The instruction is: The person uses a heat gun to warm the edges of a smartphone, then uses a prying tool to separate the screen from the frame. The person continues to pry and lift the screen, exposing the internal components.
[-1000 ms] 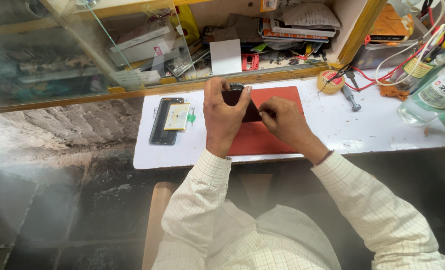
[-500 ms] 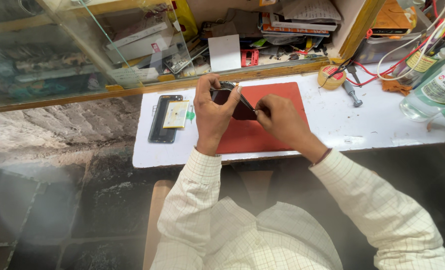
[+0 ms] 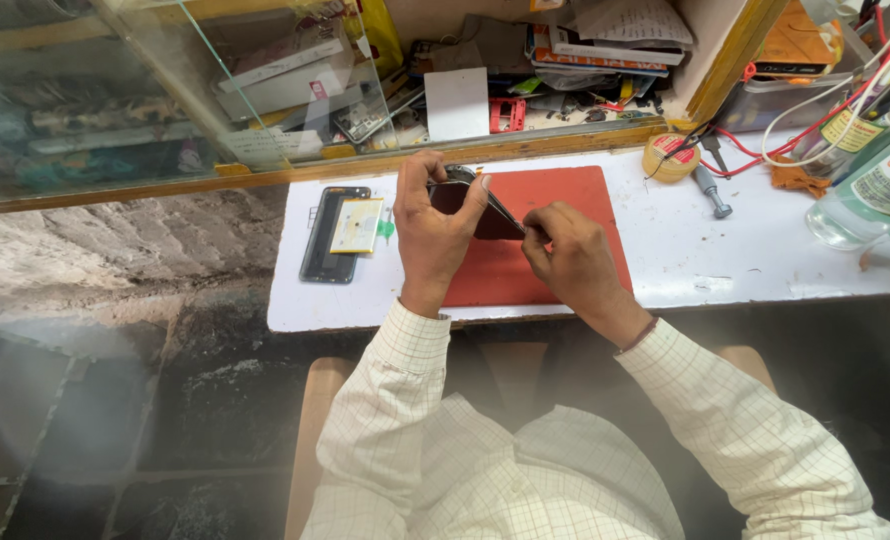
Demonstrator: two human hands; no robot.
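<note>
Left hand (image 3: 435,235) grip clamped on small dark flat phone (image 3: 470,205) at frame centre, right hand (image 3: 570,260) pinching thin tool at its edge, above red rectangular mat (image 3: 575,200) on white table (image 3: 745,260)

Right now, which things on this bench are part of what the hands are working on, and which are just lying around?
In use:
- dark phone, gripped by the left hand
- thin tool, pinched by the right hand
- red mat beneath them

Lying about:
- black phone with a yellowish battery
- tape roll
- screwdriver
- clear bottle
- red and white wires
</note>
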